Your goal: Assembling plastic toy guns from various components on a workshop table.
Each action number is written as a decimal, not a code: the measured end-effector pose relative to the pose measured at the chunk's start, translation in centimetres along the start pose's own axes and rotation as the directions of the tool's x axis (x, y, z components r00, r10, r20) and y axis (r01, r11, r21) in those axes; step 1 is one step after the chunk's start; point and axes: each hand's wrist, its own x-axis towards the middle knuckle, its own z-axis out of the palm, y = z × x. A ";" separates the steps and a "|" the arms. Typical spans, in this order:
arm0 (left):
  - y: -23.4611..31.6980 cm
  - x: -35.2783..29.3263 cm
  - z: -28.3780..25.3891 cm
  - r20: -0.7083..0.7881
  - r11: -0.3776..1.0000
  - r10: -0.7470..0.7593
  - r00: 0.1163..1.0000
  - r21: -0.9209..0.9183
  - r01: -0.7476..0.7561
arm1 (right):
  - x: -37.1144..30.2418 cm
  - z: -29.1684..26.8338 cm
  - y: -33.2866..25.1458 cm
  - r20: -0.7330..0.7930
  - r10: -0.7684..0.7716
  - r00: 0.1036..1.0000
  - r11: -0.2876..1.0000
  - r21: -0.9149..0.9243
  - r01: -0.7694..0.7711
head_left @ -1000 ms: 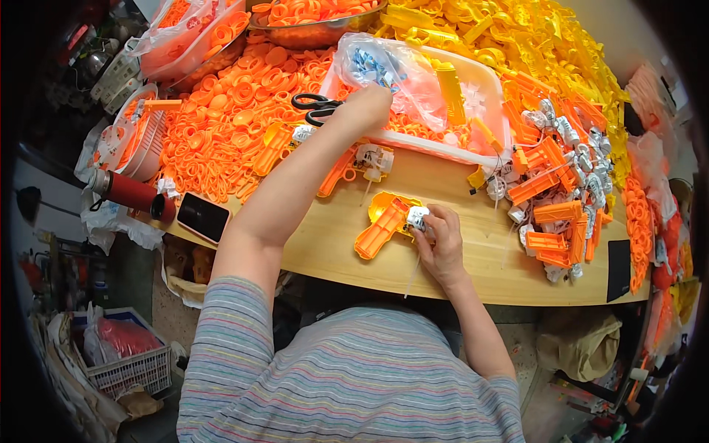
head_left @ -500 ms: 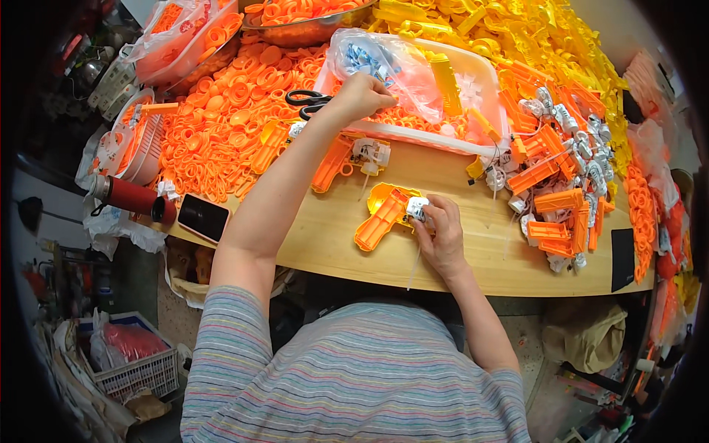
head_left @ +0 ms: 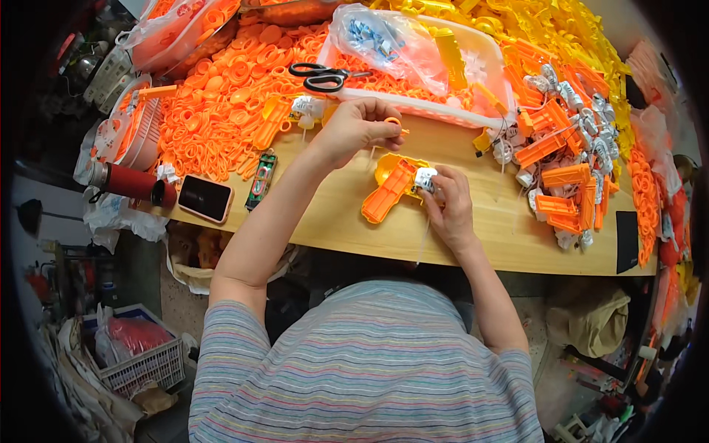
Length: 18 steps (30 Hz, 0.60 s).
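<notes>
My left hand [head_left: 354, 134] pinches a small orange ring-shaped piece [head_left: 394, 122] between thumb and fingertips, just above the table. Below it and to the right lies an orange-and-yellow plastic shell with a grip shape [head_left: 388, 193], like half of a toy gun. A white mechanism [head_left: 425, 179] sits at the shell's right end, and the fingers of my right hand [head_left: 452, 201] are closed on it. A thin pale strand hangs down from there. Behind my left hand, another orange shell [head_left: 273, 124] with a white part [head_left: 306, 107] is partly covered.
Black-handled scissors [head_left: 325, 77] lie by a white tray [head_left: 436, 111] holding orange parts and a plastic bag [head_left: 380, 46]. Orange pieces [head_left: 221, 111] heap at left, yellow ones [head_left: 546, 44] behind. Several assemblies [head_left: 565, 155] pile at right. A phone [head_left: 205, 198] and red flask [head_left: 129, 184] lie left.
My left hand has drawn back from the tray toward the shell, now showing an orange ring-shaped piece in its fingers. My right hand stays at the white mechanism. The view has shifted slightly.
</notes>
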 end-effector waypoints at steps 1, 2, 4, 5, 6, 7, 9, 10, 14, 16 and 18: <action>-0.7 -0.4 -0.1 0.014 1.000 0.007 1.000 0.025 -0.007 | -0.1 0.0 0.0 0.000 0.000 1.000 1.000 -0.013 0.000; -1.4 -0.7 -0.1 0.008 0.997 0.033 0.999 0.074 -0.033 | 0.0 0.0 0.1 0.005 0.005 1.000 1.000 0.001 -0.005; -2.9 -1.6 0.3 -0.001 0.983 0.064 0.998 0.173 -0.063 | 0.1 0.0 0.2 0.009 0.009 1.000 1.000 -0.008 -0.009; -3.7 -2.1 0.6 -0.006 0.956 0.111 0.994 0.275 -0.105 | 0.1 0.1 0.2 0.006 -0.002 1.000 1.000 -0.018 0.002; -5.3 -2.4 0.7 0.013 0.929 0.171 0.985 0.332 -0.165 | 0.1 0.1 0.1 0.001 -0.001 1.000 1.000 -0.013 0.001; -5.5 -2.9 1.4 0.019 0.932 0.159 0.987 0.328 -0.156 | 0.1 0.1 0.1 0.003 0.013 1.000 1.000 -0.016 -0.013; -5.5 -4.1 2.8 0.116 0.664 0.369 0.922 0.661 -0.349 | 0.1 0.0 0.2 -0.015 -0.003 1.000 0.999 -0.039 0.002; -5.9 -4.2 3.0 0.192 0.575 0.460 0.867 0.679 -0.456 | 0.1 0.0 0.2 -0.011 0.001 1.000 1.000 -0.024 -0.001; -7.5 -4.7 3.8 0.345 0.312 0.571 0.745 0.748 -0.586 | 0.0 0.0 0.1 -0.011 -0.003 1.000 0.999 -0.036 0.003; -7.9 -5.6 4.1 0.359 0.251 0.585 0.727 0.772 -0.584 | 0.0 0.0 0.0 -0.008 0.004 1.000 1.000 -0.027 -0.004; -8.4 -6.2 4.4 0.377 0.189 0.597 0.708 0.792 -0.580 | -0.1 0.0 0.0 -0.010 0.011 1.000 1.000 -0.028 -0.011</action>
